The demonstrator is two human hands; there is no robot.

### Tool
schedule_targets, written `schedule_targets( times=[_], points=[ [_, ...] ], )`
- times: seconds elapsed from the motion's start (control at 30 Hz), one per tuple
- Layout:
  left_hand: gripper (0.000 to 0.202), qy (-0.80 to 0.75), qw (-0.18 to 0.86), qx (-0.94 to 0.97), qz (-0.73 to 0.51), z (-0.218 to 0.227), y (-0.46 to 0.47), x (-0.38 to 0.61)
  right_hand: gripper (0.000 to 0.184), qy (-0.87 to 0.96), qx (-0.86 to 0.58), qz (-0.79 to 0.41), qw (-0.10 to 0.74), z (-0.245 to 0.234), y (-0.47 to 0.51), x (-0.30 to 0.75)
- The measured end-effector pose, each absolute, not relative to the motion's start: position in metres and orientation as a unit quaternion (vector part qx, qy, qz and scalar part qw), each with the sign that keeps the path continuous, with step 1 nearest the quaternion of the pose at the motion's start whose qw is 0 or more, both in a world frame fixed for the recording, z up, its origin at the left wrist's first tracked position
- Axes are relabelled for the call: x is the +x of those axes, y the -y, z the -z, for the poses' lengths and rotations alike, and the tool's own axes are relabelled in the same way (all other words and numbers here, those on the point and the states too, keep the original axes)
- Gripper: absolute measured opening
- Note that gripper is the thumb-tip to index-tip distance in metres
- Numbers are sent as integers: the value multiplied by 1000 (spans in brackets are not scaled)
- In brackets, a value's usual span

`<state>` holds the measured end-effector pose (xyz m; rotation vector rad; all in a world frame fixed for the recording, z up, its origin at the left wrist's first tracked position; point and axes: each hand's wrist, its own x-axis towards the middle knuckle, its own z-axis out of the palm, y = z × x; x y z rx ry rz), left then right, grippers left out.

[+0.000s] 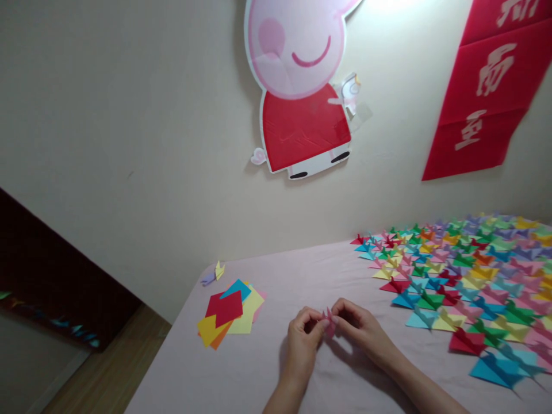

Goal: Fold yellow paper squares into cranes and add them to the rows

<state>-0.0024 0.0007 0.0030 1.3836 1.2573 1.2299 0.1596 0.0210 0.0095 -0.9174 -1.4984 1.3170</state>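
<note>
While having loose paper squares (pixel 230 309) well apart to the left, left of lower centre in the frame, with a yellow folded piece (pixel 219 270) and a lilac one (pixel 209 279) just above, pinching a small pink folded paper (pixel 330 328) from its left with the left hand (pixel 303 333), between thumb and forefinger. At lower centre of the frame, holding that paper directly between the fingertips of both hands, with neither nearer, pointed tips upward, and the long axis apparently upright, across the line from hand to hand. Pinching the same paper from its right with the right hand (pixel 361 326). Across the right of the frame, rows of folded paper birds (pixel 473 280), apart from the right hand.
</note>
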Motion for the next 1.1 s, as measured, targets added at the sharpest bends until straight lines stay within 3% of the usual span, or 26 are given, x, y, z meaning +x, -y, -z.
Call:
schedule_targets(
  times=[0.37,0.8,1.1],
  points=[
    [25,-502,449,549,-495,-7,0,0,37,619,-380,-523,446,-8,-21,159],
    [25,-523,425,573,-467,2,5,0,27,692,-412,-396,441,-5,-18,155],
    [23,-537,403,572,-471,1,7,2,26,701,-424,-388,422,-7,-18,155]
  ],
)
